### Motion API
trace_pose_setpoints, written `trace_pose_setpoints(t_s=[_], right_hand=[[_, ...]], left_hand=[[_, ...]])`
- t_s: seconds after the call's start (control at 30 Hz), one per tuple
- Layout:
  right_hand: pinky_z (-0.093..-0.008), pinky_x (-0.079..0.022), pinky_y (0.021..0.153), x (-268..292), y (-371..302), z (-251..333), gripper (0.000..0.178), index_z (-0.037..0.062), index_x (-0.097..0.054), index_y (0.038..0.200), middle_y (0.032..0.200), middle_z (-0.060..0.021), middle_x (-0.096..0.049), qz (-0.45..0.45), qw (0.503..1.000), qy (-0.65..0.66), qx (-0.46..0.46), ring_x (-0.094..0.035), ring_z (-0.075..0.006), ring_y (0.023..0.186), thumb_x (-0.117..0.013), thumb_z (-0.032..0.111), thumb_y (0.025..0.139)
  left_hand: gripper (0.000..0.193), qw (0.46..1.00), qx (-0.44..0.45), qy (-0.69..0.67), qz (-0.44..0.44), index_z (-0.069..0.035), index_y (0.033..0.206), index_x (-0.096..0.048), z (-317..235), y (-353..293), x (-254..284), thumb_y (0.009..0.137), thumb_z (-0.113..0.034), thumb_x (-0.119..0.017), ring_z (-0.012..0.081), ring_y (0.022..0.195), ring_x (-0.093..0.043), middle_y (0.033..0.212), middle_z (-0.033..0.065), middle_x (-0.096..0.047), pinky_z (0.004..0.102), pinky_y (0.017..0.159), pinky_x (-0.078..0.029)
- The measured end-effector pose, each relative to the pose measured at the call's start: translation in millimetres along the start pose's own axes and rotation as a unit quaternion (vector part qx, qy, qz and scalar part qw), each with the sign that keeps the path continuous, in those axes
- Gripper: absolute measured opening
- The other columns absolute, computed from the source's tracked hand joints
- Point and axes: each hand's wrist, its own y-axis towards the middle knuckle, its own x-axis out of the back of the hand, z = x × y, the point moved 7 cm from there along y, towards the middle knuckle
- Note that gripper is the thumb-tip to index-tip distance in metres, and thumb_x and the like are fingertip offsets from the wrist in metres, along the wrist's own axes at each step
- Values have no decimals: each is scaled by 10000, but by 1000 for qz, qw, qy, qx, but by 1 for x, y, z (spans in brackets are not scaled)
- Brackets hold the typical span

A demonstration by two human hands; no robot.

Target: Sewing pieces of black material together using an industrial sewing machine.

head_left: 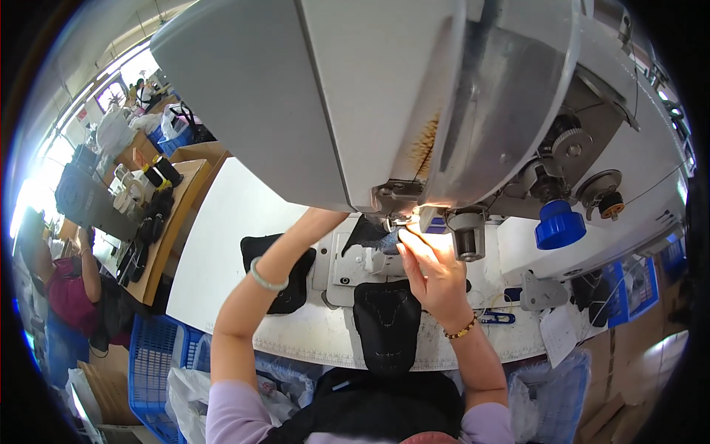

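A sewing machine (296, 111) fills the upper middle, its lit needle area low over the white table. Under it lies a small dark fabric piece (366, 235). My right hand (436, 274) has thumb and fingers closed on this piece's right edge, beside the needle area. My left hand (325, 220) reaches in from the left behind the machine head, which hides its fingers; only the wrist end and the forearm with a pale bangle show. One black padded piece (387, 325) with stitched lines lies at the table's front edge; another black piece (292, 277) lies partly under my left forearm.
Small blue-handled snips (495, 317) lie right of my right wrist. A blue thread knob (560, 225) juts from the machine. Blue baskets (159, 370) stand below left, and a blue crate (636, 288) at the right. A co-worker (74, 296) sits at another machine on the left.
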Motion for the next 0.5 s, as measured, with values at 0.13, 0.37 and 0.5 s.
trace_pose_setpoints(t_s=[0.13, 0.37, 0.5], right_hand=[[-286, -498, 666, -2, -7, -1, 255, 57, -646, 1025, 1072, -98, -613, -15, 999, -14, 48, -597, -220, 842, -685, 35, 774], [-321, -453, 780, -1, -6, -1, 258, 61, -648, 1020, 1051, -88, -612, -14, 999, -26, 36, -571, -232, 888, -684, 27, 767], [-370, -410, 794, 0, -3, 0, 253, 128, -682, 1000, 949, -55, -604, -31, 999, -19, 24, -538, -256, 887, -713, 87, 752]], left_hand=[[280, 928, 128, -327, 124, -18, 1049, -627, 14, -2, -26, 820, -175, -662, 136, 872, -602, 1000, 57, -642, 266, 772, -502], [332, 910, 139, -366, 132, 22, 1057, -593, 1, -9, -24, 769, -105, -697, 158, 850, -627, 973, 105, -633, 255, 768, -528], [322, 882, 142, -412, 180, 24, 1051, -594, 1, -12, -29, 764, -86, -689, 163, 831, -636, 970, 111, -635, 255, 762, -533]])
